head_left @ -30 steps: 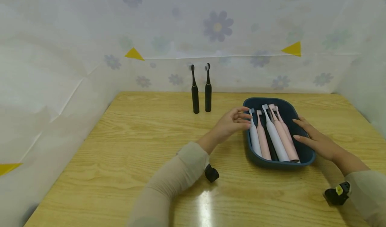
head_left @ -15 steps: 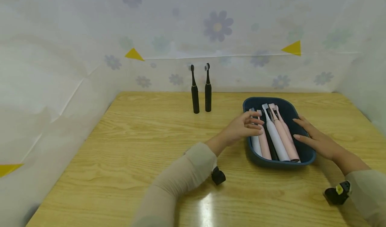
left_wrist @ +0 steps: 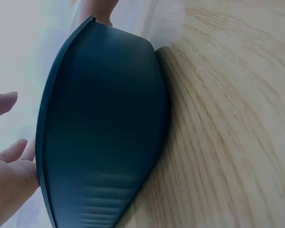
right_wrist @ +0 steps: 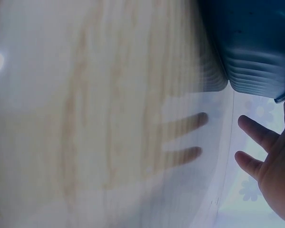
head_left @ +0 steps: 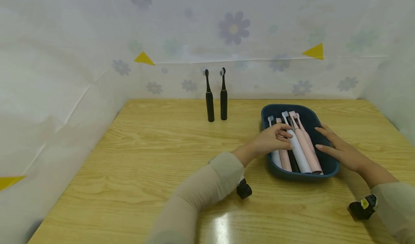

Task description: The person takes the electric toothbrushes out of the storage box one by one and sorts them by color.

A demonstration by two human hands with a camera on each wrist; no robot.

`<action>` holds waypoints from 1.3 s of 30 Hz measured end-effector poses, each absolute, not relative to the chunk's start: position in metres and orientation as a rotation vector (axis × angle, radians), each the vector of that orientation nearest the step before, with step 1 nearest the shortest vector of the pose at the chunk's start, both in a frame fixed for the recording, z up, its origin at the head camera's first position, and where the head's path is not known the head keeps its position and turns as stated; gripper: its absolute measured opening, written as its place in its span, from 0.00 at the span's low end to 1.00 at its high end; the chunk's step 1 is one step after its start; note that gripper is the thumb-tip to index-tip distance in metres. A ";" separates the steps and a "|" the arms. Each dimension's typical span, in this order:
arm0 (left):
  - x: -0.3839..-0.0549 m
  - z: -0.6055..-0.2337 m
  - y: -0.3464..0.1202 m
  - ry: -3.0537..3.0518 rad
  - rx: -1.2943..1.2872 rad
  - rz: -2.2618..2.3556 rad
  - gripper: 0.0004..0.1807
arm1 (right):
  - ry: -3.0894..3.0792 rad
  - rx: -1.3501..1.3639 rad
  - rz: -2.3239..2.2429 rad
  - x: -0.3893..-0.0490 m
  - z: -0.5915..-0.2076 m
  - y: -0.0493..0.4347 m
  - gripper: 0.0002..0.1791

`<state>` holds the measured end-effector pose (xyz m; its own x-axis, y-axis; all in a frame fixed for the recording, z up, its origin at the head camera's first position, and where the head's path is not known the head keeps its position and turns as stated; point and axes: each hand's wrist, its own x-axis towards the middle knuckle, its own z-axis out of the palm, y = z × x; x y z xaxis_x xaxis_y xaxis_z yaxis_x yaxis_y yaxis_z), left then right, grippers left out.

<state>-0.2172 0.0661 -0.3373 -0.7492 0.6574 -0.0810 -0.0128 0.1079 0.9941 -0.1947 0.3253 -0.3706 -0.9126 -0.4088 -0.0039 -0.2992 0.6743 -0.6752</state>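
In the head view a dark blue basin (head_left: 271,107) holds several electric toothbrushes, white, pink and black, lying side by side. My left hand (head_left: 272,139) is over the basin's left half, fingers loosely bent, fingertips right at a white toothbrush (head_left: 299,154). It partly hides a pink toothbrush (head_left: 285,161) and another white toothbrush (head_left: 276,159). My right hand (head_left: 343,152) rests on the basin's right rim, thumb and index finger reaching inside. In the right wrist view, two of its fingers (right_wrist: 259,133) are spread straight outside the basin's wall.
Two black electric toothbrushes, a left one (head_left: 210,107) and a right one (head_left: 223,105), stand upright at the back of the wooden table (head_left: 146,157). Behind them hangs a white flowered sheet (head_left: 194,31) with yellow triangles on it.
My left hand has moved right, from the basin's left rim across the toothbrushes to the white one in the middle. The right hand and the basin stay put.
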 end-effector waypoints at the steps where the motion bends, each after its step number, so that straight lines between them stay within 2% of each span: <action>1: -0.218 -0.338 0.068 1.896 0.614 1.674 0.30 | 2.730 -0.582 -1.061 -0.195 -0.371 0.325 0.35; 8: -0.220 -0.333 0.078 2.068 0.457 1.519 0.29 | 2.725 -0.584 -1.063 -0.195 -0.370 0.325 0.35; 16: -0.222 -0.329 0.095 2.054 0.145 1.498 0.29 | 2.733 -0.595 -1.059 -0.196 -0.371 0.326 0.35; 26: -0.225 -0.336 0.122 2.077 -0.214 1.498 0.34 | 2.727 -0.595 -1.076 -0.196 -0.374 0.327 0.35; 30: -0.227 -0.339 0.128 2.181 -0.233 1.414 0.37 | 2.725 -0.609 -1.089 -0.195 -0.374 0.326 0.35; 34: -0.227 -0.342 0.131 2.357 -0.139 1.254 0.40 | 2.726 -0.621 -1.093 -0.195 -0.374 0.326 0.34; 39: -0.224 -0.343 0.131 2.554 0.014 1.063 0.37 | 2.731 -0.629 -1.090 -0.195 -0.374 0.326 0.34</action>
<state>-0.2242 0.1308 -0.3425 -0.9304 0.1498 -0.3345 -0.1319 0.7147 0.6869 -0.1955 0.3257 -0.3739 -0.9038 -0.4269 0.0295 -0.3299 0.6513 -0.6834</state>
